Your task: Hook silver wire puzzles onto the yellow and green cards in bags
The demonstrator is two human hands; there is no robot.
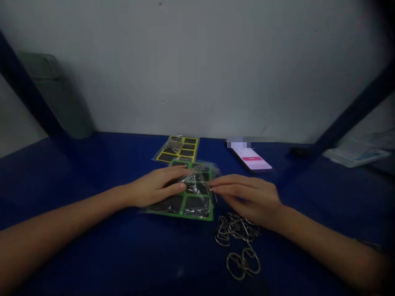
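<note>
My left hand [159, 187] lies with fingers stretched out over a clear plastic bag [197, 181] on the table. Inside the bag is a card with green borders around dark panels [197, 203]. At the bag's right edge, my right hand [248, 197] pinches with thumb and fingers together. A thin shiny metal wire piece [215, 195] pokes out below those fingertips; most of it is hidden. Just under the right hand sits a tangled heap of bent metal wire pieces [236, 228], with linked metal rings [243, 263] at its near end.
Behind the green card lies a bagged yellow-bordered card [189, 147] with small metal pieces on it. A lit phone [253, 158] rests at the back right. A grey-green bin-like container [66, 98] stands far left. Blue posts [354, 111] flank the blue table [123, 255]; plastic packets [354, 154] are at right.
</note>
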